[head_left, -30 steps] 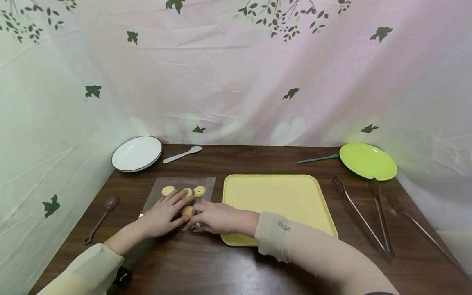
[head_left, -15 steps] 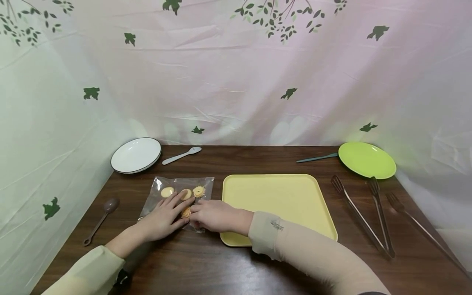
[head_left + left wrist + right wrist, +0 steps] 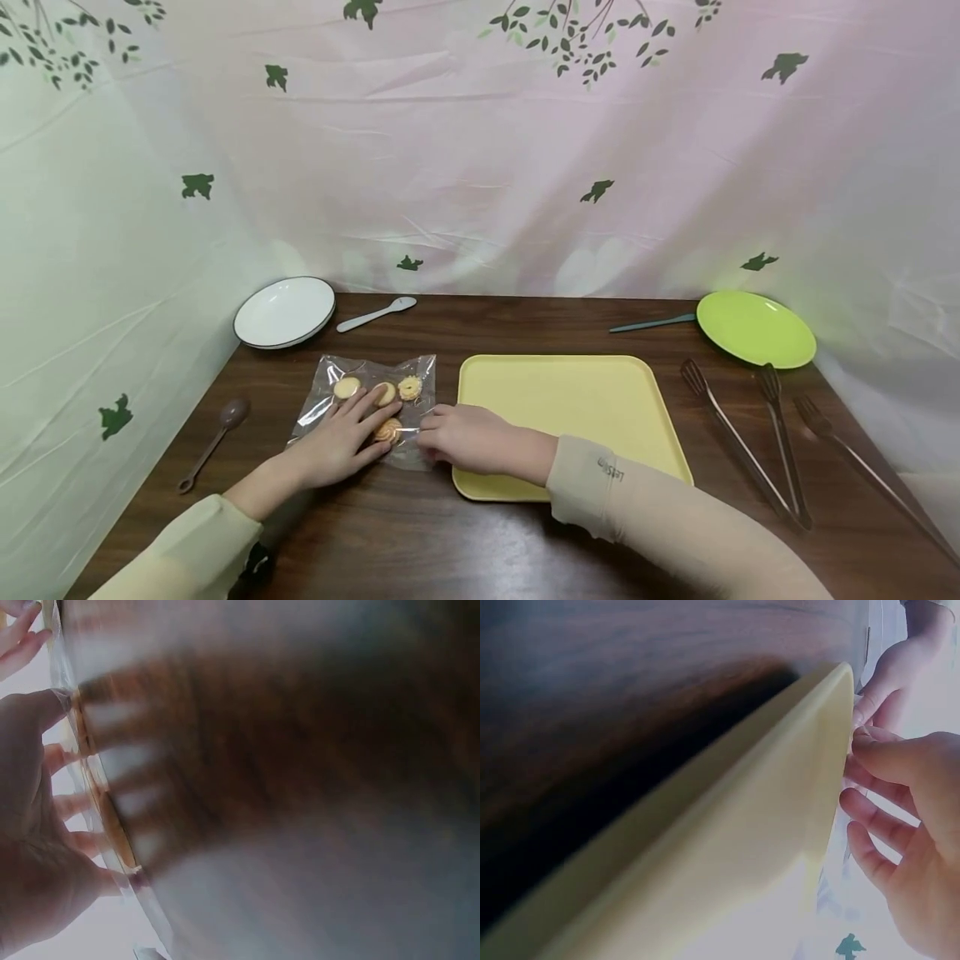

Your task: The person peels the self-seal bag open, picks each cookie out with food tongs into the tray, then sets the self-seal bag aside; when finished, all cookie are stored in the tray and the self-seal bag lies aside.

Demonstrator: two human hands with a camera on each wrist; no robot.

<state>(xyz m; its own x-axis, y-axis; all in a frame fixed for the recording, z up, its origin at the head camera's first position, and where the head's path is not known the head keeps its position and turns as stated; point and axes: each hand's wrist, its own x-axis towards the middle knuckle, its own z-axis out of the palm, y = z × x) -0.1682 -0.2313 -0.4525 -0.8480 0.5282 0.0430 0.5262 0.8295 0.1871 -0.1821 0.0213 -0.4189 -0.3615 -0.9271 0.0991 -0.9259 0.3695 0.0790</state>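
Observation:
A clear plastic bag (image 3: 367,372) lies flat left of the yellow tray, with several cookies inside, among them a round pale one (image 3: 347,387), a ring-shaped one (image 3: 409,387) and a browner swirled one (image 3: 388,431). Spread over the bag's near left part, my left hand (image 3: 333,446) presses down with straight fingers and partly covers the cookies. At the bag's right edge, my right hand (image 3: 468,437) pinches the plastic between thumb and forefinger. In the right wrist view the same right hand (image 3: 907,817) has its other fingers loosely bent beside the tray corner.
The yellow tray (image 3: 555,400) sits under my right wrist. Behind are a white plate (image 3: 285,312), a pale spoon (image 3: 375,315), a teal utensil (image 3: 652,323) and a green plate (image 3: 756,329). Tongs (image 3: 742,450) and a fork (image 3: 862,462) lie right, a brown spoon (image 3: 217,433) left.
My right hand has shifted right, from beside the swirled cookie to the bag's right edge. More of that cookie and of the bag's right side shows. My left hand stays on the bag.

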